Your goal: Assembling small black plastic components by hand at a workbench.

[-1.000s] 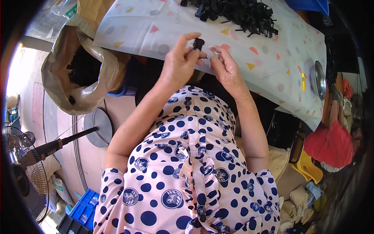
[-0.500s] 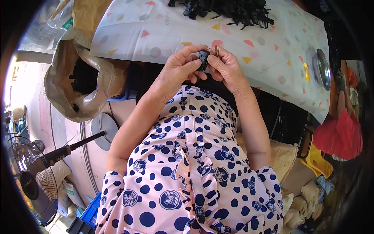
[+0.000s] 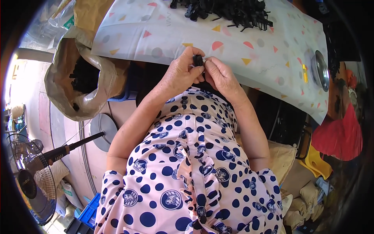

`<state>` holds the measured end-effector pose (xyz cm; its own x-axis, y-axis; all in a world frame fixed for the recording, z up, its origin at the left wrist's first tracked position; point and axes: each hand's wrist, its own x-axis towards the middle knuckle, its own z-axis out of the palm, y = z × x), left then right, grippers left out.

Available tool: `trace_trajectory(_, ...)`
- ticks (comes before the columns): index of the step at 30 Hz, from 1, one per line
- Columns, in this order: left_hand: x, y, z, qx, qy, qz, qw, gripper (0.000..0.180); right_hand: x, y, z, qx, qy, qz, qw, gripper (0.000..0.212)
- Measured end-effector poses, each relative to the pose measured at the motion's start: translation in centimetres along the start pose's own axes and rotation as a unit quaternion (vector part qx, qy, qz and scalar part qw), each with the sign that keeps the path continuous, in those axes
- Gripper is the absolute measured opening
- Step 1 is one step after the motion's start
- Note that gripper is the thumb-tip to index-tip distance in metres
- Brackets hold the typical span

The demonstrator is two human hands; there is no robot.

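My left hand (image 3: 180, 72) pinches a small black plastic part (image 3: 198, 60) between thumb and fingers, just off the near edge of the table. Close against its right side is my right hand (image 3: 223, 78), thumb and fingertips pressed together. Whatever the right fingers grip is hidden by the hand. A heap of similar black plastic parts (image 3: 243, 13) lies farther back on the patterned tablecloth (image 3: 156, 39).
Left of the table stands an open sack (image 3: 54, 91) with black parts inside. A metal bowl (image 3: 321, 71) and a yellow object (image 3: 305, 73) lie at the table's right end. A fan (image 3: 37, 183) is at lower left. Someone in red (image 3: 338, 136) is at right.
The black part has turned and sits slightly higher and farther left in my left hand. My right hand has rolled over; the thin tool showing above its fingers before is now out of sight.
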<state>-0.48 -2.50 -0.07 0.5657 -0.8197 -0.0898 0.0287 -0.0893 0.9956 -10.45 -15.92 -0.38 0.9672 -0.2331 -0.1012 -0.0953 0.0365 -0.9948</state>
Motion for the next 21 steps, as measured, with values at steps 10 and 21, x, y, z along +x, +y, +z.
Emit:
trace_trajectory(10,-0.9,0.1,-0.9,0.030,0.057,0.002,0.998,0.022,1.2,0.2,1.8,-0.163,-0.005,-0.031,0.986,0.018)
trace_trajectory(21,-2.5,2.7,-6.1,0.361,0.306,0.166,0.865,0.021,6.2,-0.9,-0.4,-0.322,0.003,-0.191,0.927,0.021)
